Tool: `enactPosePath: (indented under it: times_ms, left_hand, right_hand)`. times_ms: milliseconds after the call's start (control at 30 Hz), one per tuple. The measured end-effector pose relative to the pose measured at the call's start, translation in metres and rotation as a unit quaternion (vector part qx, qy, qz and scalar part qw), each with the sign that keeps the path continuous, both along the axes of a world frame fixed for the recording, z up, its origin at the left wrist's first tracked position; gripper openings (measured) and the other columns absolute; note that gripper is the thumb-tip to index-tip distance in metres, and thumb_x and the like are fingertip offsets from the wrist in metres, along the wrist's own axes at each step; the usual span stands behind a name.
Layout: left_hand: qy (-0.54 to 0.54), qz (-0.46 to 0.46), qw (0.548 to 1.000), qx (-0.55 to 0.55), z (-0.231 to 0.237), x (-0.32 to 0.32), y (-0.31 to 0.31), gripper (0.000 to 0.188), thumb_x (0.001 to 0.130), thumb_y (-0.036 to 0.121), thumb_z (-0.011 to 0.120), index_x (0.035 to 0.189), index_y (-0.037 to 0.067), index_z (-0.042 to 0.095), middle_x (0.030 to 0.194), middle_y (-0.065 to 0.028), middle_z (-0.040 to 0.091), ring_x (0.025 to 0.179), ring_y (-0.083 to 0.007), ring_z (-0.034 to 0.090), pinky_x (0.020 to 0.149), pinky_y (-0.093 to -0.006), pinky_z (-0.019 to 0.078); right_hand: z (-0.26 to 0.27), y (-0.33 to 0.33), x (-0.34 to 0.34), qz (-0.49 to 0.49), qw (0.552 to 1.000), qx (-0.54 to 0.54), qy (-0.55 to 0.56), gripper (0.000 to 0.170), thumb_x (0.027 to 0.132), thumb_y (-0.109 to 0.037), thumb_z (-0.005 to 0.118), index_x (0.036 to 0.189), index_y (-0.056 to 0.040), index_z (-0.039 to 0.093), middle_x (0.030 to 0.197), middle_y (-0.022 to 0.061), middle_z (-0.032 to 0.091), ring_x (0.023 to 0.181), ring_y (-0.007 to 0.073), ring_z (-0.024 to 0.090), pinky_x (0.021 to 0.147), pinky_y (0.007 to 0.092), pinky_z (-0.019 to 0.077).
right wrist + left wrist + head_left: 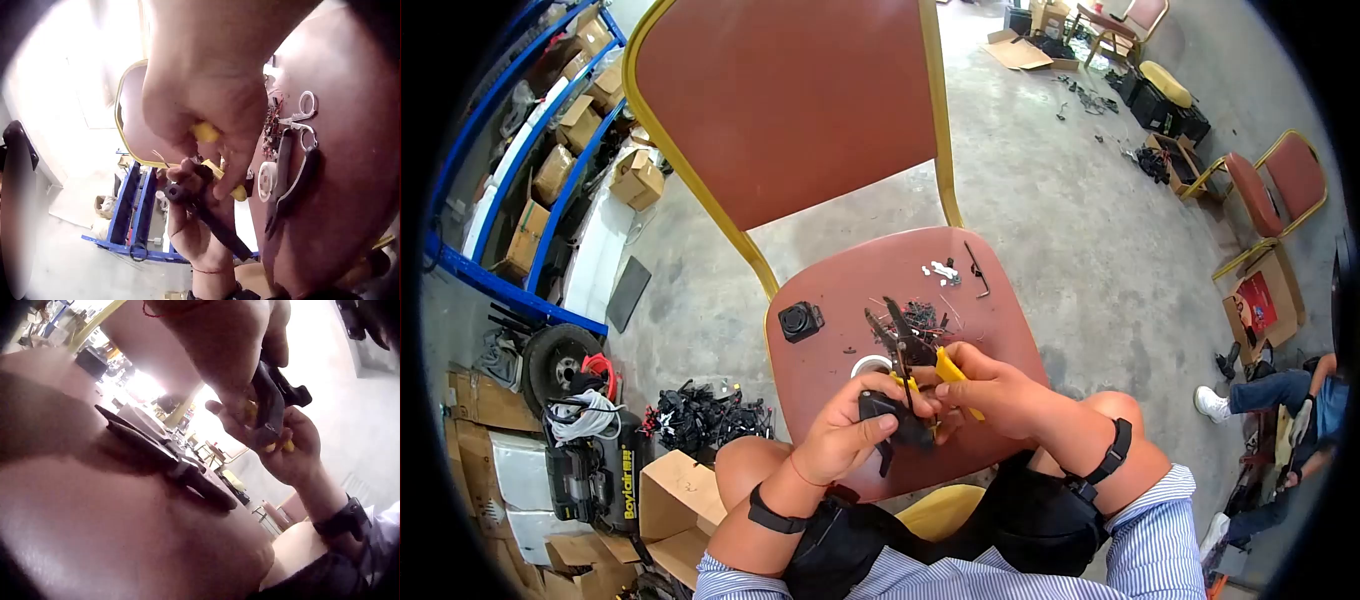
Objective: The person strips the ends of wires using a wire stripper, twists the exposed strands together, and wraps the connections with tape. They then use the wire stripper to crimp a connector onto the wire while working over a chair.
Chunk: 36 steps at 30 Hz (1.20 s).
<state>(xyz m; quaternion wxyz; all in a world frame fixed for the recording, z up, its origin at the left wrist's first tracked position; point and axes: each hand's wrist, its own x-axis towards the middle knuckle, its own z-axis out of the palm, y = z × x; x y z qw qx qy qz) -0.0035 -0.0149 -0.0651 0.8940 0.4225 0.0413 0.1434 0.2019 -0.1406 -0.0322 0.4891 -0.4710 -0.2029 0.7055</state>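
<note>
Boxes [580, 125] sit on blue shelving [500, 285]; a wheel [565, 368] stands nearby.

The chair seat [995, 335] looks smooth and glossy, its frame [938, 100] metallic, the yellow handle [950, 368] smooth plastic, the floor [1040, 160] matt concrete, the lower-left box [672, 495] cardboard.

Yellow lettering [629, 495] runs upward along the black machine [592, 482] on the floor [1040, 190], near the floor's left edge; it seems to read "Boylair", its middle letters uncertain. The yellow characters [627, 462] above are too small to read. Marks on the white roll [272, 178], nearer the chair seat's [1010, 345] left edge than its right, are too blurred.
</note>
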Motion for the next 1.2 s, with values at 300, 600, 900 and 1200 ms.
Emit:
enactPosePath:
  times_ms: [300, 600, 900, 1200]
  left_hand:
    - [0.056, 0.069, 0.996, 0.017, 0.006, -0.001, 0.015, 0.026, 0.102, 0.011, 0.060, 0.125, 0.007, 0.051, 0.127, -0.0187, 0.063, 0.122, -0.0276, 0.060, 0.104, -0.0445, 0.0505]
    - [0.201, 0.092, 0.975, 0.028, 0.013, 0.001, 0.019, 0.016, 0.101, 0.009, 0.062, 0.116, 0.006, 0.058, 0.116, -0.0173, 0.070, 0.087, -0.0157, 0.069, 0.063, -0.0252, 0.0575]
    - [0.200, 0.097, 0.971, 0.083, -0.002, 0.000, 0.021, 0.035, 0.096, 0.006, 0.067, 0.127, 0.005, 0.051, 0.113, -0.0141, 0.069, 0.091, -0.0173, 0.070, 0.063, -0.0262, 0.0583]
    - [0.209, 0.070, 0.961, 0.169, 0.011, 0.007, 0.023, 0.062, 0.094, 0.004, 0.069, 0.148, 0.002, 0.039, 0.118, -0.0126, 0.066, 0.088, -0.0130, 0.066, 0.064, -0.0241, 0.0550]
  right_hand:
    - [-0.011, -0.011, -0.003, -0.053, 0.984, 0.074, -0.154, 0.048, 0.106, -0.012, 0.050, 0.150, -0.0030, 0.036, 0.136, 0.0162, 0.059, 0.122, 0.0257, 0.061, 0.100, 0.0390, 0.0525]
    - [-0.020, -0.022, 0.002, 0.048, 0.720, 0.223, -0.656, 0.063, 0.087, 0.005, 0.056, 0.148, 0.0038, 0.040, 0.148, 0.0285, 0.046, 0.138, 0.0442, 0.045, 0.112, 0.0459, 0.0423]
    - [-0.017, -0.017, -0.002, 0.111, 0.700, 0.235, -0.665, 0.067, 0.084, 0.006, 0.055, 0.149, 0.0034, 0.039, 0.153, 0.0269, 0.040, 0.142, 0.0444, 0.039, 0.116, 0.0481, 0.0383]
    - [-0.013, -0.018, 0.000, 0.084, 0.637, 0.279, -0.714, 0.055, 0.092, -0.007, 0.055, 0.145, 0.0048, 0.045, 0.148, 0.0269, 0.047, 0.138, 0.0452, 0.045, 0.111, 0.0505, 0.0412]
